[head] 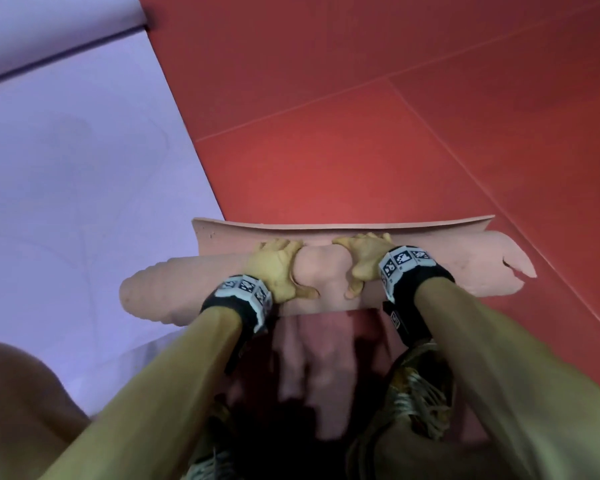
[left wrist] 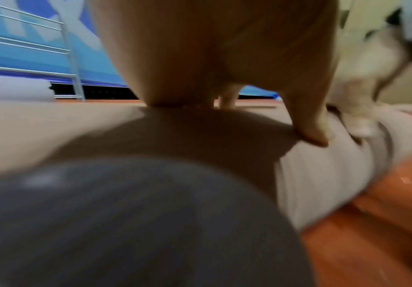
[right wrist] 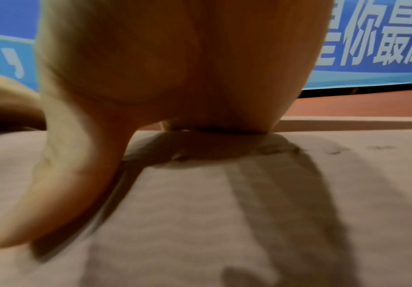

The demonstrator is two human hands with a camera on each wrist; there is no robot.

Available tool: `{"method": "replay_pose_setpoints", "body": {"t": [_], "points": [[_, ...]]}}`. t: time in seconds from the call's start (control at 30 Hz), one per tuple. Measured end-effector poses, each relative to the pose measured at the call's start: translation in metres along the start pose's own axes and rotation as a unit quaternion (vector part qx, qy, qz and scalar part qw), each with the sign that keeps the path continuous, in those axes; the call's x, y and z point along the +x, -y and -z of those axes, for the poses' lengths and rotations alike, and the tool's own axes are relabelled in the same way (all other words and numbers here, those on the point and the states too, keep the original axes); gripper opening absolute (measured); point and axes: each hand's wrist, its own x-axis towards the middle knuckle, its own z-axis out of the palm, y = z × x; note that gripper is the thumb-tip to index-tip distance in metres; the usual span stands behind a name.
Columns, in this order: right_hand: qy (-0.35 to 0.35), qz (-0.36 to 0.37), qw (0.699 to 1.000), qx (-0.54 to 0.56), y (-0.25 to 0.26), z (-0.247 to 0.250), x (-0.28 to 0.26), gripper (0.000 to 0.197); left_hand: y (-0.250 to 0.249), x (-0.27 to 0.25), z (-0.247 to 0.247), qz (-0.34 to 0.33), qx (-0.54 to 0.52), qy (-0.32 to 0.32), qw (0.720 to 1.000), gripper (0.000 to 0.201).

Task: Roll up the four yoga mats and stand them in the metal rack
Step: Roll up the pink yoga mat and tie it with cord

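Observation:
A pink yoga mat (head: 430,268) lies across the red floor, rolled into a thick tube with only a short flat tail (head: 343,226) left beyond it. My left hand (head: 274,268) and right hand (head: 364,258) rest side by side on top of the roll's middle, fingers spread over its far side and thumbs on the near side, pressing down. Up close, the left hand (left wrist: 212,48) has its thumb (left wrist: 310,132) dug into the roll (left wrist: 322,174). The right hand (right wrist: 163,68) presses on the roll (right wrist: 224,213). The metal rack (left wrist: 70,58) stands at the wall.
A purple mat (head: 66,185) lies flat to the left, touching the pink roll's left end, with its far end curled up (head: 49,26). Red floor tiles (head: 395,98) stretch ahead. My shoes (head: 413,393) are just behind the roll. A blue banner (right wrist: 371,48) covers the wall.

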Motion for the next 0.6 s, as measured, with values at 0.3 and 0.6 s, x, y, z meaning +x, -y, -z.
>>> {"method": "replay_pose_setpoints", "body": {"t": [0.3,0.6], "points": [[-0.14,-0.011,0.919,0.369,-0.004,0.006,-0.005,0.041,-0.002,-0.009,-0.014,-0.04,0.073,-0.077,0.994,0.118],[-0.256,-0.114,0.945,0.171,0.014,-0.003,0.002,0.023,-0.001,-0.013,-0.011,-0.047,0.062,-0.115,0.99,0.139]]}}
